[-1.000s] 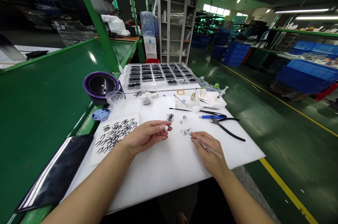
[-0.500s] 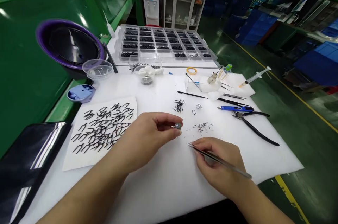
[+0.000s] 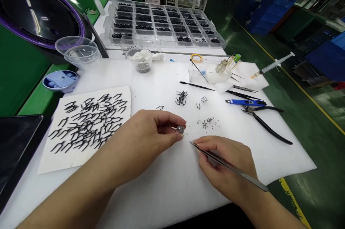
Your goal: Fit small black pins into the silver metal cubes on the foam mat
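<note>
Head view: off the back-left corner of the white foam sheet [image 3: 161,74] sit a purple-rimmed black bowl [image 3: 40,13], a clear plastic cup [image 3: 81,51] and a small blue dish [image 3: 60,79]. On the sheet's left side, a paper sheet [image 3: 64,160] carries black forked wire pieces [image 3: 86,124], just beside the left forearm. The left hand [image 3: 142,132] pinches a small metal piece [image 3: 180,129] in a narrow grip between thumb and fingertips, above the sheet's middle. Just right of it, the right hand [image 3: 223,164] holds steel tweezers [image 3: 242,175] like a pen, tips narrow and near the piece; whether they grip anything is too small to tell. Ahead lie a small bundle of black wire pieces [image 3: 181,97] and loose dark specks [image 3: 207,123]. Toward the right edge are a blue-handled tool [image 3: 245,102] and black-handled pliers [image 3: 258,121].

Risks: the tiny piece could slip from a light pinch and get lost among the specks. A careless tweezer stroke could scatter those specks, and a moving left forearm could drag the forked pieces.
</note>
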### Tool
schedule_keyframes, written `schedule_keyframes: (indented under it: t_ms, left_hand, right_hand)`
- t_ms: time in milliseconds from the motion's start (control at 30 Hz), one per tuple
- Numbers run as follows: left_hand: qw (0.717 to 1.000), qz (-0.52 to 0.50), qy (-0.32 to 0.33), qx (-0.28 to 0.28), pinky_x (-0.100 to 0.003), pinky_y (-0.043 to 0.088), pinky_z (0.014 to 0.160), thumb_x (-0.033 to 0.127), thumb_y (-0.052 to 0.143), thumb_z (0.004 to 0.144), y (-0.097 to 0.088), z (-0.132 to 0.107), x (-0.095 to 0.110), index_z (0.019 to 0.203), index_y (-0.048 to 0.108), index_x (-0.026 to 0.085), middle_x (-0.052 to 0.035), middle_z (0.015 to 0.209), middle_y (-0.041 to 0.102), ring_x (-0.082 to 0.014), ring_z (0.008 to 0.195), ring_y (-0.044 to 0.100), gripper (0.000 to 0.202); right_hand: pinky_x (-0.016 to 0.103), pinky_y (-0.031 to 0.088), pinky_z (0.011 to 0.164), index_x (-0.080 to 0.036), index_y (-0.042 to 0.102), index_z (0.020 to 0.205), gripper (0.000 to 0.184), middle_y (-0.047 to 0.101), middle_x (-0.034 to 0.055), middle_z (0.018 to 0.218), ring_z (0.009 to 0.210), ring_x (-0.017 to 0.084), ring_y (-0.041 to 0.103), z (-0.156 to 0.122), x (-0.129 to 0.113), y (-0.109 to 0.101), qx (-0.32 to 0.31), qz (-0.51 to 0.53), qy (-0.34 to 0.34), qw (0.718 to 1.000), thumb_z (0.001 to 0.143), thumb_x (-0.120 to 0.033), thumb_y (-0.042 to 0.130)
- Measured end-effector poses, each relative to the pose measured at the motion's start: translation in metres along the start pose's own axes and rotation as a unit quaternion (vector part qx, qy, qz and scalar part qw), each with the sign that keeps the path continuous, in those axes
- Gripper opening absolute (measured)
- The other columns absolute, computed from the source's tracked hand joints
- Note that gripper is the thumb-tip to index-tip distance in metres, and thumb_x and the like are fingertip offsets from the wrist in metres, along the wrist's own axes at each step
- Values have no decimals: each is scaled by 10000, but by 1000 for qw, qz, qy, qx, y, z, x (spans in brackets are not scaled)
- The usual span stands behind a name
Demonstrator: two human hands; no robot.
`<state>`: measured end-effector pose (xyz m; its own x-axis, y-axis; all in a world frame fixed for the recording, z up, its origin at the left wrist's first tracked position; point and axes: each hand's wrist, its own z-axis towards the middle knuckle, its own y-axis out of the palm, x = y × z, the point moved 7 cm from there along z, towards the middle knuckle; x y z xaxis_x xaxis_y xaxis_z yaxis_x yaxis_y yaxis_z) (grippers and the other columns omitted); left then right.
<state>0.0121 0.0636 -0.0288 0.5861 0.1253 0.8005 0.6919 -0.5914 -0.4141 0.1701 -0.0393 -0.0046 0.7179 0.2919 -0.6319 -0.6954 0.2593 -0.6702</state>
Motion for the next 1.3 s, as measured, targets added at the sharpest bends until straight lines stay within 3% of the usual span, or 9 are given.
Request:
schedule_keyframes:
  t_ms: [133, 300, 733, 1300]
  left_hand:
    - [1000, 11, -16, -1, -264, 481, 613, 342, 782, 733, 0, 1, 0, 990, 788, 300, 30, 739, 767, -194, 704, 712, 260]
    - [1000, -6, 11, -9, -265, 480, 587, 281, 778, 725, 3, 1, 5, 934, 789, 266, 14, 699, 763, -204, 659, 711, 210]
    - [995, 43, 37, -84, -226, 450, 502, 290, 686, 785, 19, 0, -1, 902, 743, 279, 30, 687, 750, -186, 624, 689, 130]
    - [995, 23, 51, -83, -229, 451, 517, 247, 688, 762, 19, 0, 2, 849, 751, 254, 11, 659, 724, -179, 618, 664, 107]
  right_hand:
    - [216, 598, 820, -237, 656, 938, 205, 785, -9, 986, 888, 132, 750, 0, 2, 1, -9, -3, 3, 1000, 815, -73, 654]
    - [244, 601, 827, -251, 658, 949, 206, 781, -17, 1006, 891, 145, 748, 0, 6, 2, -17, 1, 8, 1000, 829, -83, 655]
    - [240, 591, 877, -246, 666, 941, 189, 783, -20, 1012, 923, 141, 746, 0, 6, 2, -6, 12, 6, 1000, 837, -89, 660]
    - [230, 594, 819, -235, 682, 915, 168, 792, -14, 966, 869, 133, 751, 3, 2, 2, -1, 8, 0, 1000, 831, -90, 661]
